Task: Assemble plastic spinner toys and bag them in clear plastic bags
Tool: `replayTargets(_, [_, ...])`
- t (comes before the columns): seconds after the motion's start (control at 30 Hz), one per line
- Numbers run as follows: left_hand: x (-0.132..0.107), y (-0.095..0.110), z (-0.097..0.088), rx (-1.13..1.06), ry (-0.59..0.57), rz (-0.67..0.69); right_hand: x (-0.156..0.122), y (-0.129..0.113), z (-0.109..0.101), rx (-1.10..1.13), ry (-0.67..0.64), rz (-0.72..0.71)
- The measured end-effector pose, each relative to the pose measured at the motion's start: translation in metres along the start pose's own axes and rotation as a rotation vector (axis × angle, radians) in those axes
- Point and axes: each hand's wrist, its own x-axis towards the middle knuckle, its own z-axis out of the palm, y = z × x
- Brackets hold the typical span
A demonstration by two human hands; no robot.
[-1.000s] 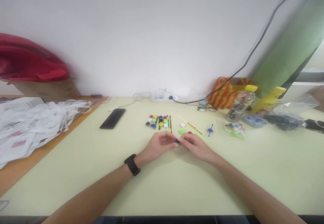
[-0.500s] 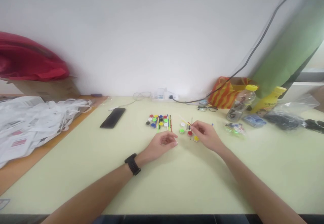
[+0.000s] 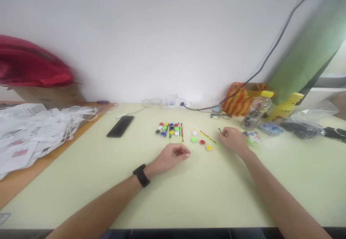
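Observation:
My right hand (image 3: 233,139) is closed in a pinch on a thin black arrow-tipped stick (image 3: 220,129), most of which the fingers hide. Just left of it, red, yellow and green arrow sticks (image 3: 207,135) lie slantwise. Beside them are small round discs: a white disc (image 3: 194,133), a green disc (image 3: 194,140), a red disc (image 3: 202,142) and a yellow disc (image 3: 209,148). My left hand (image 3: 173,157) rests on the table, loosely curled with a slight gap at thumb and fingers, nothing visible in it. Beyond it sits a group of coloured discs (image 3: 163,134) with upright-laid arrow sticks (image 3: 182,134).
A phone (image 3: 120,126) lies at left, near white bags (image 3: 24,138). Along the wall are a power strip (image 3: 173,104) and glasses (image 3: 221,116). To the right stand a clear bottle (image 3: 256,111) and a yellow bottle (image 3: 286,107), beside a small packet (image 3: 253,138) and a blue pack (image 3: 271,128).
My right hand has moved right, away from the discs, with the black stick. The slanted sticks and discs are uncovered. My left hand has barely shifted, its fingertips slightly lower.

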Motion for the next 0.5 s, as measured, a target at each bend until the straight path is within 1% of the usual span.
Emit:
replayTargets(0.07, [0.0, 0.001, 0.0, 0.007, -0.001, -0.008, 0.0, -0.001, 0.0, -0.023, 0.031, -0.007])
replayTargets(0.1, [0.0, 0.002, 0.0, 0.009, -0.002, -0.011, -0.001, -0.003, 0.0, -0.016, 0.051, -0.032])
replayTargets(0.13, [0.0, 0.003, 0.0, 0.011, -0.004, -0.013, -0.001, -0.005, 0.0, 0.005, 0.069, -0.077])
replayTargets(0.2, [-0.001, 0.003, 0.0, 0.017, -0.01, -0.013, -0.004, -0.012, -0.001, 0.066, 0.076, -0.209])
replayTargets(0.27, [-0.001, 0.003, 0.0, 0.024, -0.014, -0.007, -0.007, -0.021, 0.001, 0.113, 0.039, -0.334])
replayTargets(0.33, [0.0, 0.003, 0.0, 0.03, -0.015, -0.002, -0.011, -0.029, 0.003, 0.125, -0.031, -0.405])
replayTargets(0.4, [0.0, 0.003, 0.0, 0.033, -0.012, 0.0, -0.014, -0.035, 0.007, 0.131, -0.09, -0.418])
replayTargets(0.5, [0.0, 0.003, 0.0, 0.024, -0.012, -0.002, -0.017, -0.041, 0.011, 0.182, -0.131, -0.374])
